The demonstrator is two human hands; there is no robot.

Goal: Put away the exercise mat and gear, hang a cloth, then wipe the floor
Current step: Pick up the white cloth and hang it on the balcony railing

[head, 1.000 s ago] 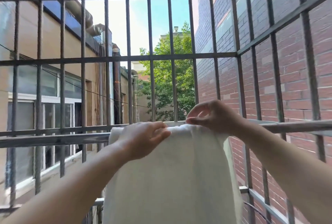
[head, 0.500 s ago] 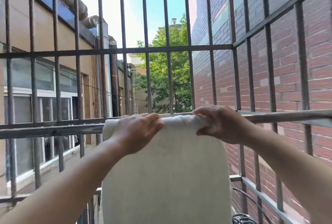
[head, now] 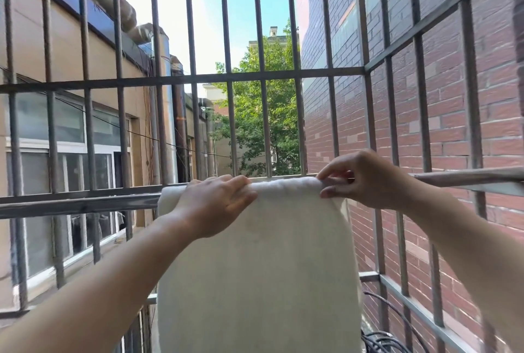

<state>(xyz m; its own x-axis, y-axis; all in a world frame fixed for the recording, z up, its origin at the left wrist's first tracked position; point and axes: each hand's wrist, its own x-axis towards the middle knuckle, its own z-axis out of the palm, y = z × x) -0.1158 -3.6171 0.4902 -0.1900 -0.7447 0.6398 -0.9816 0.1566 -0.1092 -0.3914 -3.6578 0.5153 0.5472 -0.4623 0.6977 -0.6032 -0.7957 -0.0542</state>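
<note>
A white cloth [head: 255, 273] hangs draped over a horizontal metal rail [head: 79, 204] of a barred balcony cage. Its folded top edge lies along the rail, and the rest falls straight down toward me. My left hand [head: 215, 202] rests palm-down on the cloth's top left part, fingers curled over the fold. My right hand [head: 365, 179] pinches the cloth's top right corner between thumb and fingertips at the rail.
Vertical and horizontal metal bars [head: 263, 77] enclose the space ahead and to the right. A red brick wall [head: 453, 114] stands beyond the right bars. Black cables [head: 388, 338] lie at the lower right. A beige building with windows [head: 65, 154] is at the left.
My right hand went from lying over the cloth's top edge to pinching its right corner. The left hand stayed on the fold. The view tilted slightly.
</note>
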